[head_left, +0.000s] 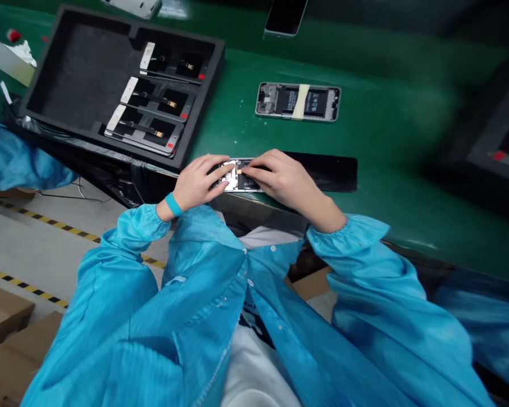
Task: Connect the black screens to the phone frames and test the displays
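Observation:
An opened phone (230, 180) lies at the table's front edge, its circuit board and dark battery area showing. My left hand (201, 180), with a blue wristband (173, 204), steadies the phone's left end, thumb at the near edge and fingers at the far edge. Over the middle of the phone, my right hand (284, 180) has thumb and forefinger pinched at a small gold flex cable end (239, 170). A black screen panel (337, 173) extends to the right of the phone, partly hidden behind my right hand. Whether it is joined to the phone is hidden.
A black foam tray (82, 127) at the left holds several screen assemblies (156, 104). Beyond my hands lies another opened phone (297, 102) with a pale strip across its battery. A dark phone (286, 17) sits farther back. Another person's blue sleeve (21, 152) shows at left.

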### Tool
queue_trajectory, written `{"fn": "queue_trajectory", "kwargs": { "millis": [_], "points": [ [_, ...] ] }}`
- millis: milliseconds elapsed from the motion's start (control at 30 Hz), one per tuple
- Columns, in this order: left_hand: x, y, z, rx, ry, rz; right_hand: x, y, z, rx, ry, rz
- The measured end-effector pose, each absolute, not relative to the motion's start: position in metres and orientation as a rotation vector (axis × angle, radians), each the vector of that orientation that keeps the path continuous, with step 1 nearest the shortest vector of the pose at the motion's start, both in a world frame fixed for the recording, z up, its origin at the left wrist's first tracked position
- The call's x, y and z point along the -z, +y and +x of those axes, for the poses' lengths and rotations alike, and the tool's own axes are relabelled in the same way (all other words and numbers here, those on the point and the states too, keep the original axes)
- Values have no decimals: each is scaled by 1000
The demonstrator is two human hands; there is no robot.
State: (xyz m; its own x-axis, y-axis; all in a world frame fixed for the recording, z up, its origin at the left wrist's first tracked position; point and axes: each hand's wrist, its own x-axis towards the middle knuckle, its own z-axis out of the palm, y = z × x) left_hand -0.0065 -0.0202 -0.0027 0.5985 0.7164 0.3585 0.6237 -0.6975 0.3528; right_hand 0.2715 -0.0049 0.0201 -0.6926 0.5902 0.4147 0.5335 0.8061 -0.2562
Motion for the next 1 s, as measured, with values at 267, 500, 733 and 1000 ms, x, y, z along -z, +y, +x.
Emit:
{"fn": "queue_trajectory", "kwargs": {
  "millis": [267, 500, 733, 1000],
  "points": [
    [2, -21, -6, -681, 1110, 2669, -20, -7, 272, -125, -2483, -827],
    [0, -21, -8, -609, 1064, 2720, -19, -7, 272, -201, -2473, -873],
    [-15, -18, -6, -396, 1058, 2753, -24, -8, 269, -295, -2504, -961],
    [-7, -16, -11, -481, 1013, 2733, -20, -4, 270, -122, -2519, -853]
  ]
}}
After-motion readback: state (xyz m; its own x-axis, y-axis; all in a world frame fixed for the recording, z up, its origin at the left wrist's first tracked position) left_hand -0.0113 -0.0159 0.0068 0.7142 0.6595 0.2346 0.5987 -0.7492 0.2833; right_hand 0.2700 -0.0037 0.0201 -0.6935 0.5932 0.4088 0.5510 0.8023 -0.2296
